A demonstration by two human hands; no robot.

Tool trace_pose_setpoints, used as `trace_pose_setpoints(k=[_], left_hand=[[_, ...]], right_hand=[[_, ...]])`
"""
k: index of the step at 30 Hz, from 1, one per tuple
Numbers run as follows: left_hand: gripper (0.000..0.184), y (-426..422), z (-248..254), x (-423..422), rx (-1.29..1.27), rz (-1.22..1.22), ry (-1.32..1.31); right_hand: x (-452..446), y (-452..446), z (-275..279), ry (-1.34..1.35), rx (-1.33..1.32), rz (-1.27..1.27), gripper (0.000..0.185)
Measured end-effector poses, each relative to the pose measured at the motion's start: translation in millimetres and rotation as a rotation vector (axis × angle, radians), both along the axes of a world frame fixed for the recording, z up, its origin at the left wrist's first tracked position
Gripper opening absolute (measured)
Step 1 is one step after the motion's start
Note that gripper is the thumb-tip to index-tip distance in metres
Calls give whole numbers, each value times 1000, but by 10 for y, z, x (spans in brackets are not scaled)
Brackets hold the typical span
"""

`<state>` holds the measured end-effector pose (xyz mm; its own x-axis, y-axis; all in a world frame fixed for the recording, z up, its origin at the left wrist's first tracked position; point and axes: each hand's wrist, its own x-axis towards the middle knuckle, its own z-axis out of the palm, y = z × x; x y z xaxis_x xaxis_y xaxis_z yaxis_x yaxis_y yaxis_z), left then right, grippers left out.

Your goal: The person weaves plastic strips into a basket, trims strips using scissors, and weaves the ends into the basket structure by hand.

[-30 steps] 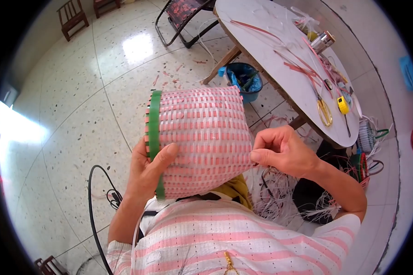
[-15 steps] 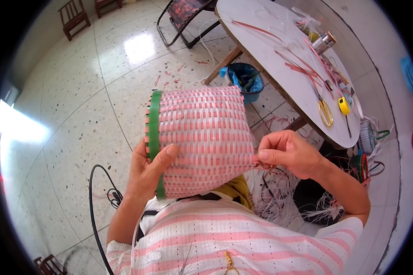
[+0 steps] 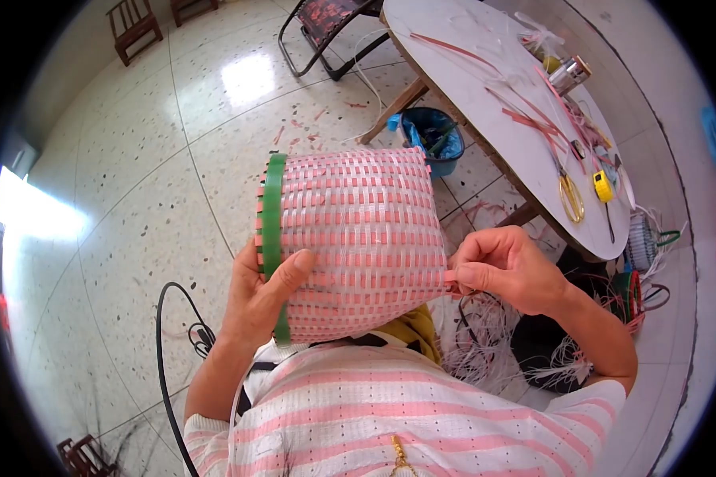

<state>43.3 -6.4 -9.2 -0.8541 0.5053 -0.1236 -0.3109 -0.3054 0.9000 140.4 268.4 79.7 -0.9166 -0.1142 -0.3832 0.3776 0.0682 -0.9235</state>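
A woven basket (image 3: 366,230) of pink and clear plastic strips lies on its side before my body, with a green band (image 3: 271,215) around its left end. My left hand (image 3: 266,290) grips that banded end, thumb on the outer weave and fingers behind it, partly hidden. At the opposite end, my right hand (image 3: 501,266) pinches a short pink strip (image 3: 451,277) at the basket's edge between thumb and index finger. The inside of the basket is out of sight.
On the right, an oval table (image 3: 493,87) carries loose strips, scissors (image 3: 570,199), a yellow tape measure (image 3: 603,187) and a can (image 3: 570,75). A lined bin (image 3: 431,143) stands below it. Clear strip scraps (image 3: 481,342) and a black cable (image 3: 161,350) lie nearby.
The view has shifted slightly, so the surroundings sit a little further right. My right thumb and index finger now show the pink strip more plainly between them. My left hand keeps its hold.
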Motion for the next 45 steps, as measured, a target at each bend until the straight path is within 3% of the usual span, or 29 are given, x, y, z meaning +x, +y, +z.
trace_pose_setpoints(k=[9, 18, 24, 33, 36, 39, 41, 45], left_hand=[[32, -3, -68, 15, -29, 25, 3], [34, 4, 9, 10, -20, -5, -27], [34, -28, -21, 6, -14, -17, -38], [32, 13, -68, 10, -40, -5, 8], [32, 43, -50, 32, -49, -13, -7], [32, 61, -10, 29, -28, -20, -30], [32, 44, 13, 19, -8, -22, -27], [34, 27, 1, 22, -37, -49, -35]], right_hand=[[-12, -13, -36, -18, -66, 32, 10], [-85, -53, 72, -11, 201, 157, 13], [-20, -23, 35, -167, -92, 16, 14], [-61, -48, 22, -61, 29, 103, 12], [-49, -72, 37, -6, 203, 114, 13], [-54, -55, 53, -100, 179, 93, 13], [-48, -28, 85, -215, -8, -7, 13], [-5, 66, 10, -240, -120, 14, 14]])
